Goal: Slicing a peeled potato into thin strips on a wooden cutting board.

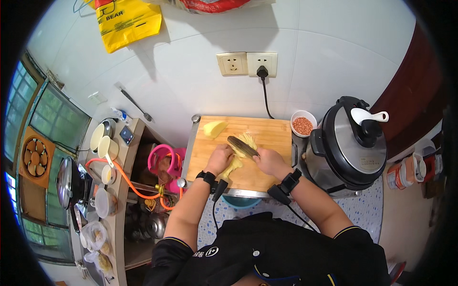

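A wooden cutting board [200, 164] lies before me. My right hand [270, 161] is closed around the handle end of a dark-bladed knife [241, 145], whose blade points up and left over the board. Beside the blade, my left hand [220, 157] rests on the board with its fingers curled at the pale yellow shreds; whether it holds any of them cannot be told. Shredded pieces, likely potato [234, 168], lie under and below the blade, with more shreds [247, 139] on its far side. A larger peeled yellow piece [214, 128] sits at the board's upper left.
Right of the board stand a white bowl of peanuts [302, 126] and an electric pressure cooker [352, 150] with a white rice paddle [368, 116] on its lid. A plugged-in cord [266, 96] runs down behind the board. Leftward are a pink basket [152, 161], an orange hose [128, 182] and a cluttered counter [120, 207].
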{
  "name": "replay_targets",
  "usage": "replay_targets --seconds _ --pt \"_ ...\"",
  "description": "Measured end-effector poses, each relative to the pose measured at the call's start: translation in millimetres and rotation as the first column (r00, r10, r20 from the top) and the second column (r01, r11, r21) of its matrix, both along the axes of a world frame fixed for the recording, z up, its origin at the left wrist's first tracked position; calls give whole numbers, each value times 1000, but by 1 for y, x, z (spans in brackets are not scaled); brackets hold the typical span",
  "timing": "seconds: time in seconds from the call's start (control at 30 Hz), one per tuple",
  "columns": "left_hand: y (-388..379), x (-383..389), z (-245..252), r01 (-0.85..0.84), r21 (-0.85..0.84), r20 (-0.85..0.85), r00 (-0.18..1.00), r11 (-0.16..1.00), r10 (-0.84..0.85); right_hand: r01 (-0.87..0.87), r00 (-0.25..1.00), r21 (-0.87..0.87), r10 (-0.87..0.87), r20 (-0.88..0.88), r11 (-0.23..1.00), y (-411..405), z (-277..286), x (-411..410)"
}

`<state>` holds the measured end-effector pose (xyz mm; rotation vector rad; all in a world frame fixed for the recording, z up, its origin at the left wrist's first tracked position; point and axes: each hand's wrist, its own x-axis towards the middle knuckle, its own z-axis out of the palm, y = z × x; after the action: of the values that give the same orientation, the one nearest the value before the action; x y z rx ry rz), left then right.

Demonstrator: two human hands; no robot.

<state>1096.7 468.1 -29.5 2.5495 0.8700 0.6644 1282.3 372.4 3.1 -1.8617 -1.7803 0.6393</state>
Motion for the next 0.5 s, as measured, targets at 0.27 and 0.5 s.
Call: replay_targets --seconds 0.27,0.5 --pt "-3 18 -26 -30 134 -159 986 991 51 53 996 -124 -44 72 991 11 2 0" --pt "2 22 -20 2 40 -185 983 999 5 113 992 -129 -105 66 985 2 14 3"
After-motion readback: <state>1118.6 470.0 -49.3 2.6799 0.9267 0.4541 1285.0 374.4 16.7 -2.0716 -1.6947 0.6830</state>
